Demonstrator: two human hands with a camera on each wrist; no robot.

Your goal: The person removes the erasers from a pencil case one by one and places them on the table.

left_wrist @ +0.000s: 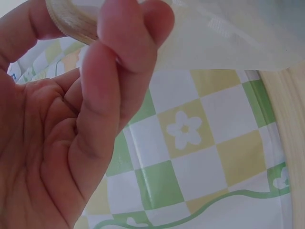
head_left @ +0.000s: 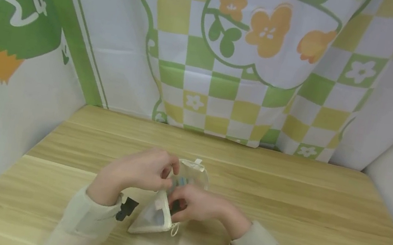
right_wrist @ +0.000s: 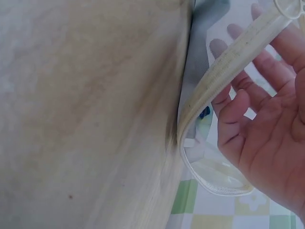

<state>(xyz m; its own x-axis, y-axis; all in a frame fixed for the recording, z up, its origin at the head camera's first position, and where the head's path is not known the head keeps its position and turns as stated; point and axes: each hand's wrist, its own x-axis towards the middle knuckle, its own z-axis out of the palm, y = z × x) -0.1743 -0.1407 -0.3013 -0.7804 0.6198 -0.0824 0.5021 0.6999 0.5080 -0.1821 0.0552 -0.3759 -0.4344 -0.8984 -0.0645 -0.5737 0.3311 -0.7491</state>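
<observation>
The pouch (head_left: 152, 220) lies between left hand (head_left: 147, 171) and right hand (head_left: 201, 204), touching both.

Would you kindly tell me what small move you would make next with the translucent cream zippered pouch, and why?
I'd probably ease the right hand slightly deeper into the translucent cream zippered pouch, toward the small bluish item: the hand dips into the open top, apparently holding nothing, while the left hand holds the zippered rim.
</observation>
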